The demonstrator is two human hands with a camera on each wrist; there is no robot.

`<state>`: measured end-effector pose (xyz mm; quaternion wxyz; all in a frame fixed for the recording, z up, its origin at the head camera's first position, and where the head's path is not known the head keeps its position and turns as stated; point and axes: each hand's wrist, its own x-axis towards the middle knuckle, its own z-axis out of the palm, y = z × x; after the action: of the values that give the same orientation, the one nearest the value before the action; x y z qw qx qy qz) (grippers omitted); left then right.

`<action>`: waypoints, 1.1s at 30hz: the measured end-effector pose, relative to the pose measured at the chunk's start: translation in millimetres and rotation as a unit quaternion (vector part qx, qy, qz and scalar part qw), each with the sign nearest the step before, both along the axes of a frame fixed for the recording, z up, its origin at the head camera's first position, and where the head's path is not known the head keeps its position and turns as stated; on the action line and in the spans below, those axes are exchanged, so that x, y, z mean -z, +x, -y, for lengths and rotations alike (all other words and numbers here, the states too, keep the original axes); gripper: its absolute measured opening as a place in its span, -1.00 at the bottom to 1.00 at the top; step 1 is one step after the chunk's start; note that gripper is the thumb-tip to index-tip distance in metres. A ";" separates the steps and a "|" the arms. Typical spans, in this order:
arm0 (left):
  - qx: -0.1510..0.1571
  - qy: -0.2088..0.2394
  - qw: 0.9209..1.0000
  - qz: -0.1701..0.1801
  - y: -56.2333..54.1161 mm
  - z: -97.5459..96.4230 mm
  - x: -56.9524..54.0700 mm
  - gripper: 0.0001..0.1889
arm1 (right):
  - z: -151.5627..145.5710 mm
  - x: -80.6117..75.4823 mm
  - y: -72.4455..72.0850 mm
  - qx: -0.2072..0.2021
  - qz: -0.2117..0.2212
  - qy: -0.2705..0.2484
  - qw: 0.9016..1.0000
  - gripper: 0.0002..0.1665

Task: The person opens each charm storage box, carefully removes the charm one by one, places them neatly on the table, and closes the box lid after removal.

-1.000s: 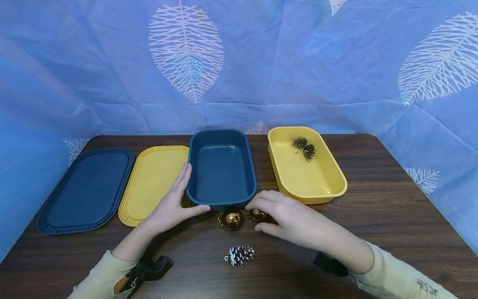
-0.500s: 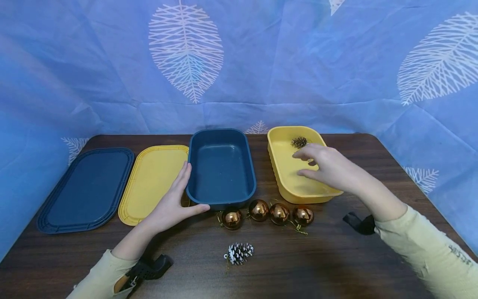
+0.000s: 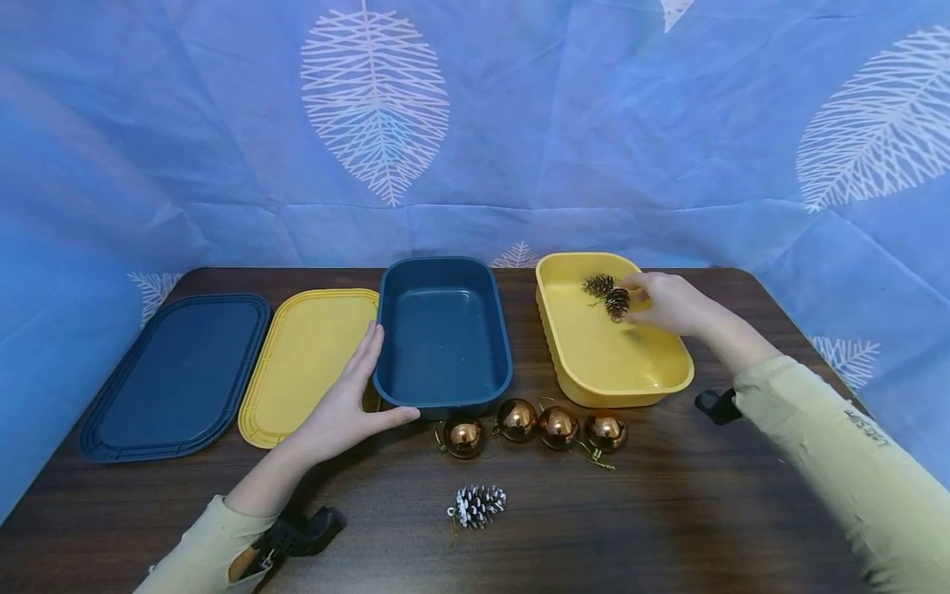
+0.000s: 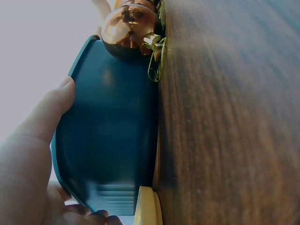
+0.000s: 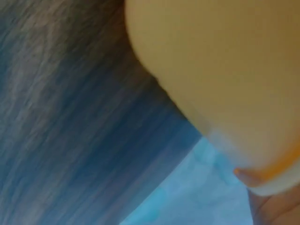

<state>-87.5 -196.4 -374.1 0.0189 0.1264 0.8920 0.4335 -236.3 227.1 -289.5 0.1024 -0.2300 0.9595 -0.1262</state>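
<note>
My left hand [image 3: 345, 408] rests spread around the front left corner of the dark blue box [image 3: 442, 404]; its thumb lies along the front side and its fingers along the left side. The thumb [image 4: 51, 105] touches the box's rim in the left wrist view. My right hand [image 3: 668, 304] reaches over the right rim of the yellow box [image 3: 604, 388]. Its thumb and forefinger stand apart at the right side of a brown pine cone [image 3: 617, 304], which lies beside another brown pine cone [image 3: 598, 285]. The right wrist view shows mainly the box's blurred side.
Several shiny copper baubles [image 3: 558, 427] lie in a row before the boxes. A white-tipped pine cone [image 3: 478, 506] lies nearer the front. A yellow lid [image 3: 312, 355] and a dark blue lid [image 3: 178, 371] lie at left. Behind the wooden table [image 3: 631, 528] hangs a blue cloth [image 3: 505, 124].
My right hand has moved from the baubles up and over to the brown pine cones in the yellow box, uncovering the baubles. The left hand has stayed at the dark blue box.
</note>
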 end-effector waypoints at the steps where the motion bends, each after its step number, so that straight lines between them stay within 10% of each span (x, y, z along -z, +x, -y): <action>1: 0.000 0.000 1.000 0.000 0.2 -0.1 0.0 0.21 | 0.3 1.4 -1.5 0.001 -0.002 0.003 1.000 -0.32; 33: -0.002 0.000 1.000 0.001 0.1 -0.7 -1.7 0.21 | 10.0 17.7 -11.1 -0.056 -0.076 0.071 0.993 -0.67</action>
<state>-87.4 -195.7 -372.4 0.0191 0.1245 0.8922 0.4338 -247.4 217.1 -307.3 0.0524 -0.2848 0.9565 -0.0344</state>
